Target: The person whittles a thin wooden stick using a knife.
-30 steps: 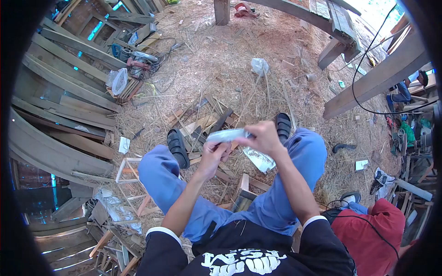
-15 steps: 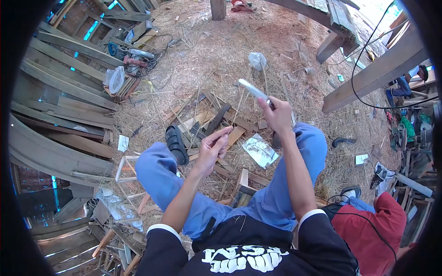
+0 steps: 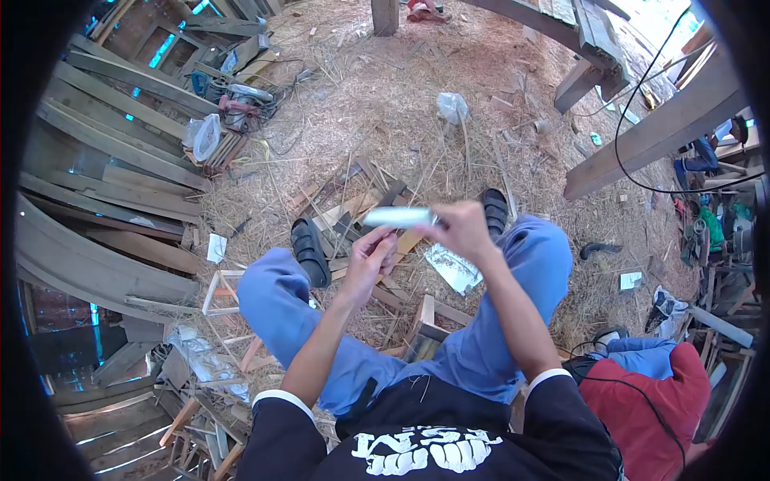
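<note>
My right hand (image 3: 464, 231) is closed round the handle of a knife (image 3: 399, 216). Its pale, broad blade is smeared by motion and lies nearly level, pointing left. Just below the blade is my left hand (image 3: 369, 260), its fingers pinched together. The thin strip of straw or bamboo seen in that pinch earlier is mostly hidden behind the blade now. Whether the blade touches it I cannot tell. Both hands are above the gap between my bent knees.
Offcuts of wood (image 3: 349, 212) and a white sheet (image 3: 454, 267) lie on the straw-strewn ground between my sandals. Power tools (image 3: 241, 108) stand by stacked planks (image 3: 120, 188) at left. A person in a red top (image 3: 642, 405) sits close at right, near a wooden post (image 3: 650, 140).
My right hand has come down and left with the knife, so the blade has swung from pointing up-left to nearly level over my left fingertips. My left hand has barely shifted.
</note>
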{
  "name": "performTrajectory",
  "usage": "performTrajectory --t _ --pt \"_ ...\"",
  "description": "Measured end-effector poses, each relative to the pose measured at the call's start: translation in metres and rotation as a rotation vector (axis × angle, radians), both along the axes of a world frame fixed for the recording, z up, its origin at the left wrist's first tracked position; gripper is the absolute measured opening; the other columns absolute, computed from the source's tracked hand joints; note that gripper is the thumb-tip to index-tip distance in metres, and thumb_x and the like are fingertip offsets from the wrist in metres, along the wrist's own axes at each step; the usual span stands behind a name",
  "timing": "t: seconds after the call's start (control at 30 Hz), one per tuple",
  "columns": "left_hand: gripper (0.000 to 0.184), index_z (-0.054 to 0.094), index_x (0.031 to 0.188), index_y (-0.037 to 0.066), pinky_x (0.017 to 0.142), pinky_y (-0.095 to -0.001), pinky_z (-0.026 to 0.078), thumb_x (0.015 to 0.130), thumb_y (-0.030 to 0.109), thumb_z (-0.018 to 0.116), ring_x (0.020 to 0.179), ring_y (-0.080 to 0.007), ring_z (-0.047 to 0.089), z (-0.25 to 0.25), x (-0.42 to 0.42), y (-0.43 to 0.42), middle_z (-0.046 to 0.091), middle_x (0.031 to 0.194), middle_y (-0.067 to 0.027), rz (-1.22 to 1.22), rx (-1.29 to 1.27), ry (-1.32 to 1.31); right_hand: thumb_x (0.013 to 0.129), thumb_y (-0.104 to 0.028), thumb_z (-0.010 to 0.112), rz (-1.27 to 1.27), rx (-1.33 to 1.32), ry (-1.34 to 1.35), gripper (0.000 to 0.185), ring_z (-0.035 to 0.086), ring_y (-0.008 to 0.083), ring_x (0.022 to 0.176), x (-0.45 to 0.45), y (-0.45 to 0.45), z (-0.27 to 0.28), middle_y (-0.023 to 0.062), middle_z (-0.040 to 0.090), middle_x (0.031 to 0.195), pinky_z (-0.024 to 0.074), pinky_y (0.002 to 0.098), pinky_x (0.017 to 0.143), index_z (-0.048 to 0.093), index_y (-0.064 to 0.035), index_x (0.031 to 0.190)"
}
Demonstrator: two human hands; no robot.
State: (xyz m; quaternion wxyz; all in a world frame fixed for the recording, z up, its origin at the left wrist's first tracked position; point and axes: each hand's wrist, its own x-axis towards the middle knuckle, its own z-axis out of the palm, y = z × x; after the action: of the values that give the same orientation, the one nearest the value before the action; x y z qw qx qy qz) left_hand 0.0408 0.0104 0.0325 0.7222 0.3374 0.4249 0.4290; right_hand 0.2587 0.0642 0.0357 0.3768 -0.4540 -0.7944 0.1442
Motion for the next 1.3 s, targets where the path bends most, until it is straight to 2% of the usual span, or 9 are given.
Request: performTrajectory --t 0.1,0.17,0.2,0.37,0.53,0.77,0.97,1.1,1.3 --pt "0.038 0.059 0.140 0.007 0.051 -0.0208 0.028 0.103 0.014 0.058 0.060 -0.0012 0.034 -0.001 -0.003 0.001 0.044 0.075 0.0086 -0.022 0.001 0.006 0.080 -0.053 0.079 0.067 -0.003 -0.149 0.049 0.055 0.0230 0.042 -0.005 -0.005 -0.001 0.0104 0.054 0.049 0.0440 0.0367 0.046 0.066 -0.0083 0.064" --pt "0.038 0.059 0.141 0.007 0.051 -0.0209 0.028 0.103 0.014 0.057 0.059 -0.0012 0.033 -0.003 -0.003 0.001 0.044 0.075 0.0088 -0.013 0.014 -0.018 0.081 -0.053 0.079 -0.293 -0.238 0.176 0.050 0.055 0.0243 0.042 0.002 0.014 0.001 0.0103 0.054 0.049 0.0431 0.0364 0.044 0.064 -0.0091 0.062" --pt "0.039 0.058 0.141 0.008 0.050 -0.0210 0.027 0.103 0.014 0.057 0.059 -0.0011 0.032 -0.003 -0.001 -0.001 0.042 0.074 0.0091 -0.007 0.029 -0.019 0.080 -0.054 0.079 -0.304 -0.161 0.063 0.049 0.056 0.0246 0.042 0.008 0.022 0.001 0.0098 0.055 0.050 0.0427 0.0358 0.043 0.065 -0.0099 0.063" --pt "0.043 0.052 0.147 0.010 0.049 -0.0208 0.026 0.105 0.018 0.055 0.057 -0.0017 0.030 0.003 -0.003 -0.001 0.035 0.071 0.0094 -0.064 -0.026 -0.016 0.081 -0.049 0.079 0.068 -0.014 -0.166 0.044 0.060 0.0261 0.046 -0.010 -0.010 -0.001 0.0096 0.055 0.050 0.0460 0.0384 0.048 0.068 -0.0087 0.068" --pt "0.048 0.046 0.152 0.013 0.048 -0.0207 0.025 0.105 0.018 0.052 0.055 -0.0021 0.027 0.004 0.003 -0.002 0.028 0.067 0.0102 -0.071 -0.068 -0.038 0.080 -0.056 0.078 -0.170 -0.088 -0.008 0.052 0.060 0.0282 0.045 -0.003 0.010 -0.005 0.0118 0.056 0.050 0.0444 0.0379 0.044 0.066 -0.0081 0.065" --pt "0.047 0.047 0.151 0.013 0.047 -0.0211 0.024 0.105 0.018 0.051 0.056 -0.0026 0.029 -0.002 -0.001 -0.002 0.029 0.069 0.0093 -0.059 -0.085 -0.048 0.079 -0.056 0.079 0.058 -0.003 -0.139 0.052 0.059 0.0278 0.045 -0.013 -0.008 0.000 0.0118 0.056 0.051 0.0449 0.0375 0.046 0.065 -0.0085 0.062" --pt "0.049 0.045 0.152 0.014 0.047 -0.0214 0.025 0.105 0.019 0.052 0.056 -0.0032 0.029 0.001 0.003 -0.004 0.027 0.068 0.0089 -0.091 -0.048 -0.054 0.079 -0.056 0.078 -0.164 -0.066 -0.040 0.052 0.060 0.0282 0.046 0.004 0.016 -0.006 0.0119 0.055 0.051 0.0442 0.0383 0.045 0.064 -0.0083 0.062" --pt "0.049 0.045 0.153 0.015 0.047 -0.0215 0.024 0.105 0.018 0.052 0.056 -0.0027 0.028 -0.002 -0.002 0.000 0.028 0.068 0.0093 -0.084 -0.053 -0.052 0.079 -0.051 0.081 0.103 -0.026 -0.117 0.050 0.057 0.0281 0.046 -0.011 -0.006 -0.003 0.0117 0.052 0.050 0.0432 0.0389 0.047 0.064 -0.0064 0.066" --pt "0.047 0.047 0.151 0.013 0.048 -0.0218 0.027 0.105 0.019 0.053 0.056 -0.0025 0.029 0.008 -0.002 -0.002 0.030 0.068 0.0098 -0.080 -0.053 -0.033 0.079 -0.051 0.081 -0.126 -0.107 0.023 0.050 0.057 0.0269 0.043 -0.001 0.014 -0.004 0.0117 0.053 0.049 0.0440 0.0374 0.045 0.065 -0.0074 0.063"
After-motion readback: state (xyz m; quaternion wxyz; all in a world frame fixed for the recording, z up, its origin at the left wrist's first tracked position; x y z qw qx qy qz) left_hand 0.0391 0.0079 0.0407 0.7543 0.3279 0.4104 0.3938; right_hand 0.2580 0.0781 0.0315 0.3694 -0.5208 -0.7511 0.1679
